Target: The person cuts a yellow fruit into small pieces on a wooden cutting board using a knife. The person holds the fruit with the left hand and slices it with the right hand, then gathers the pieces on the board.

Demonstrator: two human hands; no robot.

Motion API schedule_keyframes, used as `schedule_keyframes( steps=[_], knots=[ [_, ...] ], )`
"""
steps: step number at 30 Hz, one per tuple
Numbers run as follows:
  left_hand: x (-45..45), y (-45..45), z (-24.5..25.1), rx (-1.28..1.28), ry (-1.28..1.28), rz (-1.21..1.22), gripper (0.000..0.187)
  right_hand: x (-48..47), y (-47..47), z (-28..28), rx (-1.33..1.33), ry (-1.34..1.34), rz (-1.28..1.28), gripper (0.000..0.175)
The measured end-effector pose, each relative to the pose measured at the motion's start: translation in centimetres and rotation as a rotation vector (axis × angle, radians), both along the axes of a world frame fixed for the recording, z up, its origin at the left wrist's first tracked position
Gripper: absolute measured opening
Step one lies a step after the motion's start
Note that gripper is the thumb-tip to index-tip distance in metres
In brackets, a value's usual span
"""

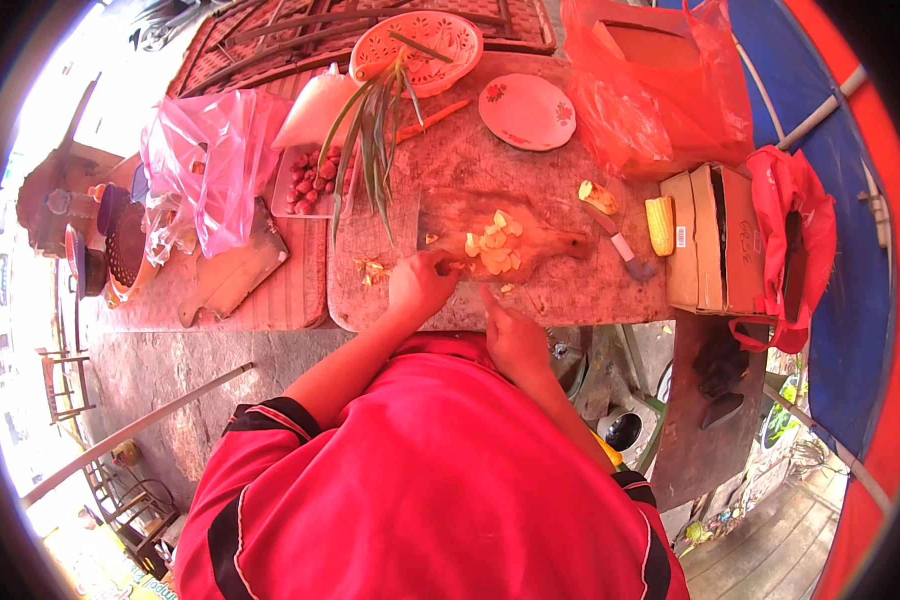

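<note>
My left hand point(422, 283) rests at the front left of a wooden cutting board point(544, 240), its fingers curled inward. Whether it pinches something small is hidden. Pale yellow cut pieces point(499, 244) lie heaped on the board, just beyond my fingers. My right hand point(516, 337) is at the table's front edge, index finger stretched toward the board and the other fingers folded; nothing shows in it. To the right lies a knife point(621, 247) with a pale band on its handle. Near its blade is a yellow-brown chunk point(598, 196). Peelings point(371, 271) lie left of my left hand.
A corn cob point(659, 225) leans by a cardboard box point(712, 240). Farther back are a floral plate point(529, 111), a plastic basket point(454, 71), spring onions point(375, 150), a carrot-colored stick-like item point(435, 120) and a tray of shallots point(311, 187). Left stands a plastic bag point(210, 165).
</note>
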State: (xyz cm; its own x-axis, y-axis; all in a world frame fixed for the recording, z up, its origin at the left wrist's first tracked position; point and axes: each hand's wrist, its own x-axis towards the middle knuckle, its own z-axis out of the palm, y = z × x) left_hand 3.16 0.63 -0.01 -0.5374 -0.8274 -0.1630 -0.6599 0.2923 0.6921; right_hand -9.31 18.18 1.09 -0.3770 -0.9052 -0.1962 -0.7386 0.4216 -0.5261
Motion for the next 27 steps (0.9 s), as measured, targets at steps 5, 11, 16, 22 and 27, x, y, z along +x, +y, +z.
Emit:
schedule_keyframes(
  steps=[5,11,16,22,27],
  knots=[
    [0.0,0.2,0.1,-0.058,-0.036,0.029,0.03,0.2,-0.1,0.0,0.016,0.002,0.003,0.055],
    [0.0,0.3,0.1,-0.087,-0.02,0.021,0.027,0.2,-0.3,0.3,0.011,-0.005,0.017,0.056],
    [0.0,0.2,0.1,-0.085,-0.029,0.006,0.025,0.3,-0.3,0.5,0.024,-0.009,0.017,0.057],
    [-0.1,0.1,0.5,-0.1,-0.07,-0.015,0.024,0.6,-0.4,0.0,0.058,0.043,0.013,0.058],
    [0.0,0.2,0.5,-0.154,-0.025,-0.021,0.021,0.6,-0.9,-0.5,0.025,0.026,0.006,0.058]
  ],
)
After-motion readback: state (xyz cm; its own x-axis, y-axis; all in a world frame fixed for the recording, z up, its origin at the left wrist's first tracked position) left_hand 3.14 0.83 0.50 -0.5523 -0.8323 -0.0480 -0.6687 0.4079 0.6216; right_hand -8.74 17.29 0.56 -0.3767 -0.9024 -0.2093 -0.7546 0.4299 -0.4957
